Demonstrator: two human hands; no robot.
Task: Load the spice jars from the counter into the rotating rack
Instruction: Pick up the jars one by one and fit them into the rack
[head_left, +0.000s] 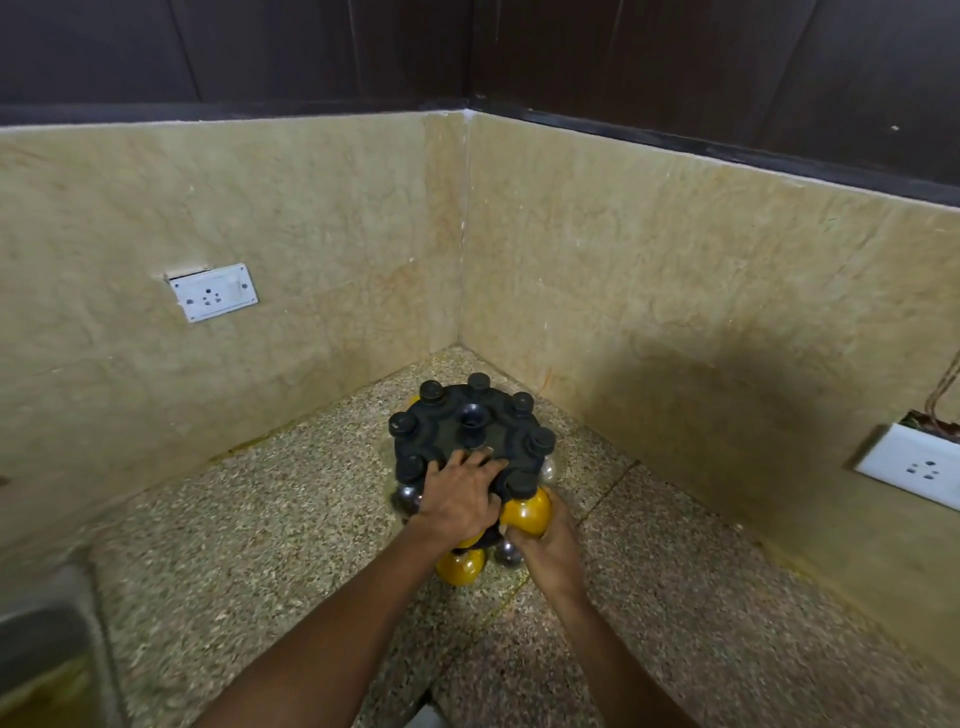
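the rotating rack (470, 441) stands in the counter's (260, 519) back corner; the left hand (460, 499) lies flat on its top, steadying; the right hand (550, 545) grips a yellow spice jar (525, 512) upright at the rack's near-right rim, neck up into a slot

We cannot see the near part of the rotating rack (470, 431): the left hand (460, 499) lies flat over its top, hiding the slots beneath. The right hand (550, 551) covers the lower side of the yellow jar (525, 512), so we cannot tell whether its cap is seated in the rack. Lower jars (460, 566) show only in part under the wrist, their contents unclear. The sink (47, 649) is cut off at the left edge, a white socket (914, 465) at the right edge, both forearms at the bottom.
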